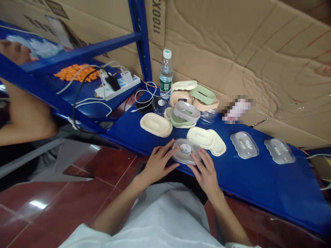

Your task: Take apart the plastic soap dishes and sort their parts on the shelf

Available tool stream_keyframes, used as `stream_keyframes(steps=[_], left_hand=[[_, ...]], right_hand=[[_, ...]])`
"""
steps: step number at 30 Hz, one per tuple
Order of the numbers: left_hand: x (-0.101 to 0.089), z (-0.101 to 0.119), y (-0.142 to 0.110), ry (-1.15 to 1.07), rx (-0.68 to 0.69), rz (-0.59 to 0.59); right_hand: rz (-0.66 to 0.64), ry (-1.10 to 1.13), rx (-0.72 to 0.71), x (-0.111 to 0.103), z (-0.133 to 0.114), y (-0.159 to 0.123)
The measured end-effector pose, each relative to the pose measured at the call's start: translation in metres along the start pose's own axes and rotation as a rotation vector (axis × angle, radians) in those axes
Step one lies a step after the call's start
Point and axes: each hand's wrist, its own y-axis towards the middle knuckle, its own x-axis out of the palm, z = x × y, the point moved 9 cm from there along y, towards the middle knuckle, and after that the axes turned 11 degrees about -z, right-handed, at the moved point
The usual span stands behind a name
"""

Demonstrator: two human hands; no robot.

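An oval soap dish with a clear plastic cover (178,157) and a round white label lies at the blue table's front edge, between my two hands. My left hand (160,162) is at its left side, thumb low and fingers on the rim. From the right, my right hand (206,169) grips its other end, fingertips on the cover. Just behind it are two overlapping cream oval trays (217,143). A stack of cream trays (155,124) lies to the left. Two clear-covered dishes, a nearer one (244,145) and a farther one (279,151), sit to the right.
Green, peach and grey dish parts (203,94) are piled at the back beside a water bottle (166,74). A blue shelf post (141,41) rises at left. Beyond it are a power strip (119,89), orange pieces (77,73) and another person's arm (26,113).
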Motion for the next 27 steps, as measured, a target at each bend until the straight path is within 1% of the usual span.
stream_keyframes(steps=[3,9,14,16,18,20,22,24,27], left_hand=[[-0.001,0.001,0.004,-0.033,0.004,-0.043],[0.0,0.004,0.007,-0.08,0.051,-0.021],[-0.001,0.002,0.008,-0.114,0.046,0.002],[-0.001,0.002,0.008,-0.116,0.041,-0.012],[-0.002,0.002,0.006,-0.131,0.054,-0.046],[-0.003,-0.001,0.004,-0.177,0.064,-0.081],[-0.008,-0.009,-0.001,-0.228,0.049,-0.073],[-0.019,-0.022,-0.005,-0.241,0.014,-0.009],[-0.038,-0.042,-0.011,-0.179,-0.048,0.128]], right_hand=[[-0.02,0.007,0.0,-0.003,0.004,-0.002],[-0.074,0.094,-0.01,-0.01,0.016,-0.002],[-0.147,0.117,0.025,0.0,0.019,-0.002],[-0.158,0.133,0.032,0.003,0.02,-0.003],[-0.14,0.139,0.029,0.0,0.02,-0.007],[-0.115,0.128,0.031,-0.006,0.021,-0.016],[-0.088,0.103,0.063,-0.016,0.025,-0.032],[-0.059,0.065,0.128,-0.03,0.032,-0.054],[-0.007,-0.017,0.261,-0.057,0.048,-0.096]])
